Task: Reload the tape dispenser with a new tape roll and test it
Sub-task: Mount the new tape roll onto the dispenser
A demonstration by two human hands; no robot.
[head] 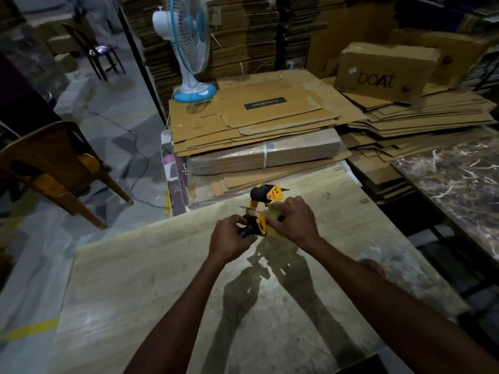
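I see both hands over the tabletop [167, 265], left hand [231, 240] fingers wrapped round the yellow tape dispenser [260, 211] handle, right hand [294, 221] fingers clasping the clear tape roll [271, 215] (mostly hidden) on it.

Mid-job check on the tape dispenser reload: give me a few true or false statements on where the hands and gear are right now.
1. Both hands are on the tape dispenser. True: the left hand grips the dark handle and the right hand covers the tape roll side.
2. The dispenser is blue. False: it is yellow and black.
3. The work is over a pale wood-grain table. True.
4. The fan stands on that table. False: it stands on the flattened cardboard stack beyond it.
5. The boat box is behind the person's hands, to the right. True.
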